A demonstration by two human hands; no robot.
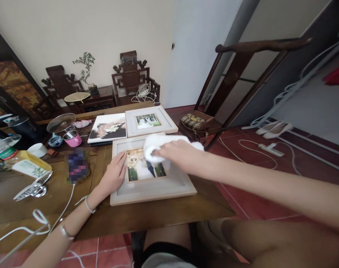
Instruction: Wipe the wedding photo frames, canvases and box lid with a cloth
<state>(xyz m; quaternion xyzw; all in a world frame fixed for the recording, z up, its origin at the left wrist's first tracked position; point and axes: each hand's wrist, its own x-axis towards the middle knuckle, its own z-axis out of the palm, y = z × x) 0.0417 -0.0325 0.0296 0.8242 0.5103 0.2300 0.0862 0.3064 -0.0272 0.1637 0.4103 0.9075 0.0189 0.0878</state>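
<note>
A pale wooden picture frame point(155, 199) lies flat near the front edge of the table, with a photo point(143, 171) of people in wedding clothes at its centre. My left hand point(116, 173) rests with its fingers stretched out on the frame's left side. In my right hand point(177, 154) is a folded white cloth point(158, 143), held over the upper right part of the frame and covering some of the photo. Behind it lie a second framed photo point(148, 121) and a photo album point(108, 128).
On the table's left stand a pink cup point(73, 138), a bottle of yellow liquid point(32, 163), a hair clip point(32, 188) and a phone-like item point(77, 166) on a white cable. A wooden chair point(233, 74) bearing a plaid bag point(193, 121) stands to the right.
</note>
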